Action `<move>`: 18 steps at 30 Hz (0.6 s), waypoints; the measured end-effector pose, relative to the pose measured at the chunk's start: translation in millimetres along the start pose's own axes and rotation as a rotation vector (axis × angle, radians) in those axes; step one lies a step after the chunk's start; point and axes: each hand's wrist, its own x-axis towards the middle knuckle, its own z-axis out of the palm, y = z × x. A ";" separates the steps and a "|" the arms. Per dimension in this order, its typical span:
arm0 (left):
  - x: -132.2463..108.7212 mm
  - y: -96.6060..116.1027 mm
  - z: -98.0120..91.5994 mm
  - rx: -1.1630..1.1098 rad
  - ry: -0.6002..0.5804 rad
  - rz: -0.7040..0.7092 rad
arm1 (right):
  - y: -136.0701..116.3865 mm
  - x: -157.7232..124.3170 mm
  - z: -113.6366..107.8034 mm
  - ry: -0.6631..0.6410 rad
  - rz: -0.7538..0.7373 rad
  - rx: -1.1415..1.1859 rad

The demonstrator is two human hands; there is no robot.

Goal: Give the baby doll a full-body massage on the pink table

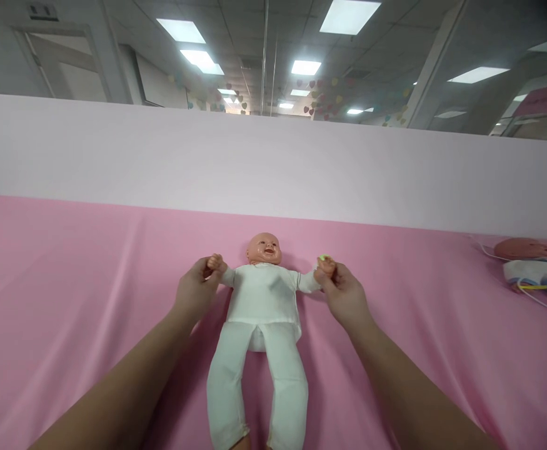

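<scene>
A baby doll (pixel 266 294) with a white cloth body lies on its back on the pink sheet (pixel 114 281), head at the far side and legs toward me. Its arms are spread out sideways. My left hand (pixel 199 284) is closed around the doll's hand on the left. On the other side, my right hand (pixel 346 294) grips the doll's other hand between thumb and fingers. A small bright yellow-green spot shows on that doll hand. The doll's feet are mostly cut off by the lower frame edge.
At the far right lies a second doll (pixel 526 249) with white and blue cloth, thin white cords and a yellow strip. A white padded wall (pixel 273 165) runs along the back edge of the sheet, with glass panes and ceiling lights beyond.
</scene>
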 end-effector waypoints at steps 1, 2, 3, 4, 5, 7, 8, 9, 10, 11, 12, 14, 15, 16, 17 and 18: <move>6.3 -6.0 -3.9 -0.104 0.037 -0.069 | 6.5 7.2 -5.0 0.023 0.099 0.079; 12.5 -12.2 -7.2 -0.228 0.063 -0.137 | 12.5 13.7 -9.3 0.039 0.191 0.161; 18.3 -18.3 -9.9 -0.344 0.079 -0.204 | 17.8 19.1 -12.8 0.044 0.281 0.242; 23.7 -24.3 -11.8 -0.447 0.095 -0.272 | 22.3 23.4 -15.6 0.035 0.363 0.317; 28.7 -29.9 -13.0 -0.527 0.118 -0.346 | 26.1 26.5 -17.7 0.015 0.435 0.378; 37.0 -39.9 -13.6 -0.604 0.171 -0.486 | 31.7 29.8 -20.4 -0.033 0.554 0.446; 40.5 -44.1 -13.3 -0.621 0.195 -0.538 | 33.8 30.6 -21.2 -0.051 0.596 0.459; 43.5 -47.6 -13.0 -0.630 0.207 -0.576 | 35.6 31.2 -21.8 -0.059 0.627 0.463; 45.8 -50.4 -12.6 -0.633 0.208 -0.599 | 37.2 31.7 -22.4 -0.061 0.650 0.464; 47.5 -52.2 -12.4 -0.633 0.203 -0.608 | 38.5 32.2 -22.9 -0.061 0.664 0.465; 48.4 -53.2 -12.3 -0.633 0.199 -0.610 | 39.7 33.0 -23.4 -0.062 0.672 0.464; 47.6 -52.2 -12.7 -0.640 0.197 -0.611 | 40.6 34.6 -24.8 -0.047 0.675 0.465; 45.8 -50.3 -13.1 -0.638 0.198 -0.595 | 40.1 35.2 -25.6 -0.030 0.663 0.473; 43.0 -47.4 -13.5 -0.624 0.192 -0.558 | 38.5 35.4 -26.4 -0.010 0.637 0.491; 39.3 -43.5 -13.8 -0.587 0.183 -0.498 | 35.9 35.0 -27.0 0.005 0.592 0.515; 34.8 -38.9 -14.0 -0.518 0.180 -0.413 | 32.0 33.6 -27.3 0.007 0.526 0.539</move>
